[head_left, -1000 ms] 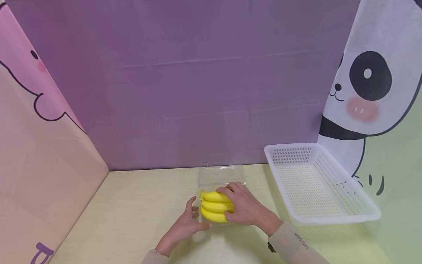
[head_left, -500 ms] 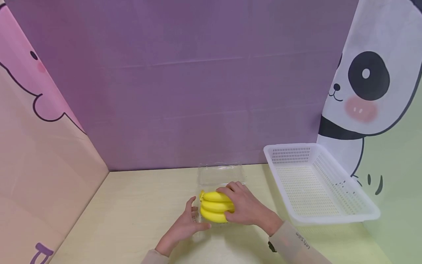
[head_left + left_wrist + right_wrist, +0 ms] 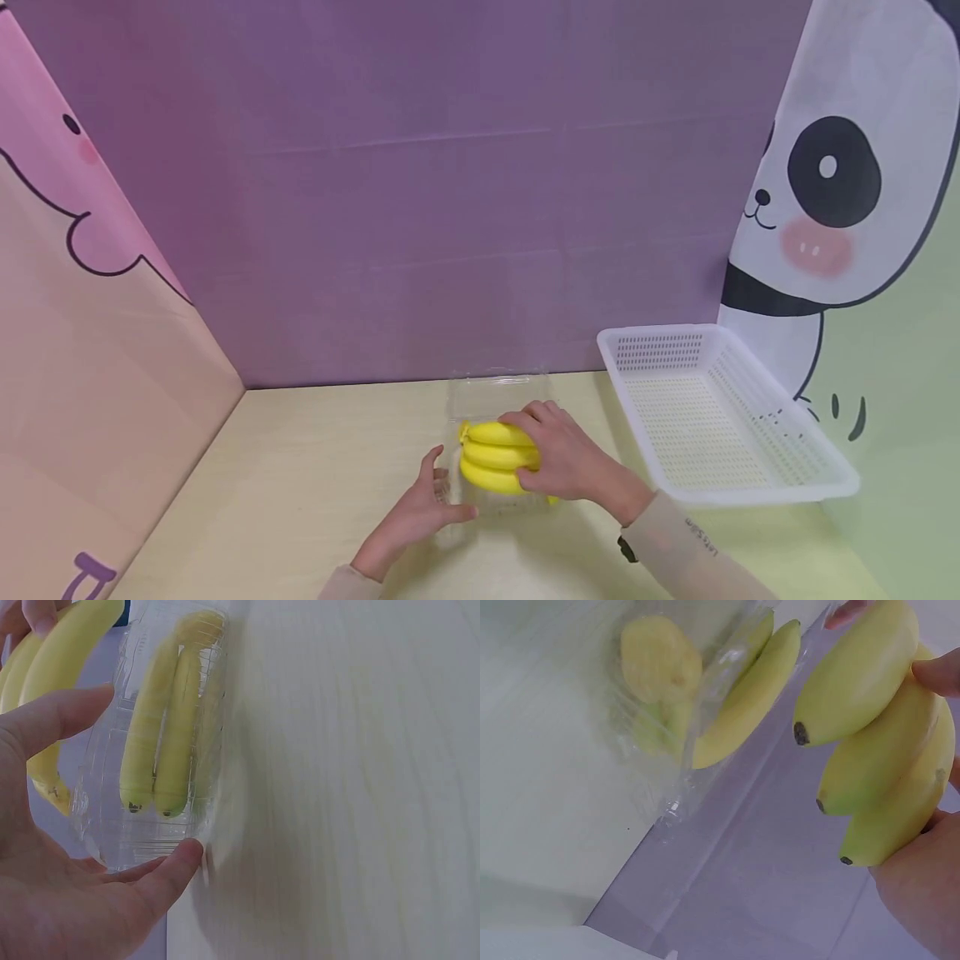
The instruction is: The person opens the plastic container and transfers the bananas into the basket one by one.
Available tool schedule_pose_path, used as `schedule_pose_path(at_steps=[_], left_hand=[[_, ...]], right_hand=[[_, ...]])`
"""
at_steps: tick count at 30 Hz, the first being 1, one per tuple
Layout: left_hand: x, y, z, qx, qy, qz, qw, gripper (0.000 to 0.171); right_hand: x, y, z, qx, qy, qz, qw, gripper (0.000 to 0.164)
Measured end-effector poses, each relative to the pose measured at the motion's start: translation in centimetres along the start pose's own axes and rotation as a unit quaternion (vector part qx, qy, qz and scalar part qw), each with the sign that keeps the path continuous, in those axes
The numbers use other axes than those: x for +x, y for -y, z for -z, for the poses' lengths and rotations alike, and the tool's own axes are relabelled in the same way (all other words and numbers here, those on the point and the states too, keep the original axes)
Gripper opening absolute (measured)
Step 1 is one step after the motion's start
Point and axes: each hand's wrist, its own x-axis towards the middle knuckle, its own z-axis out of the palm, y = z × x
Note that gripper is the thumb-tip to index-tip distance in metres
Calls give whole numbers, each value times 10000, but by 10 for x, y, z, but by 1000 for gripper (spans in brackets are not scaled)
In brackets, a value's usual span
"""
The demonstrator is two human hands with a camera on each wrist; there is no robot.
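My right hand holds a bunch of yellow bananas by its right side, just above an open clear plastic clamshell box. In the right wrist view this bunch hangs apart from the box, its dark tips showing. A second bunch of bananas lies inside the box; from the head only a small yellow bit of it shows under the right hand. My left hand grips the box's left end, thumb on one side and fingers on the other. The box's clear lid lies folded back toward the wall.
A white perforated plastic basket stands on the table's right side, near the panda-printed panel. Behind the pale wooden table rises a purple backdrop, with a pink cartoon panel on the left.
Over the last half second, my right hand has raised the banana bunch slightly and shifted it right, exposing the yellow bit beneath. The left hand has stayed at the box's end.
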Motion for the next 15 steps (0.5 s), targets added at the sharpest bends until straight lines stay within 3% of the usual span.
schedule_pose_path(at_steps=[15], left_hand=[[-1,-1,-1,-46,-59,57,10000,115]], right_hand=[[1,2,18,-54,69,9,10000,59]])
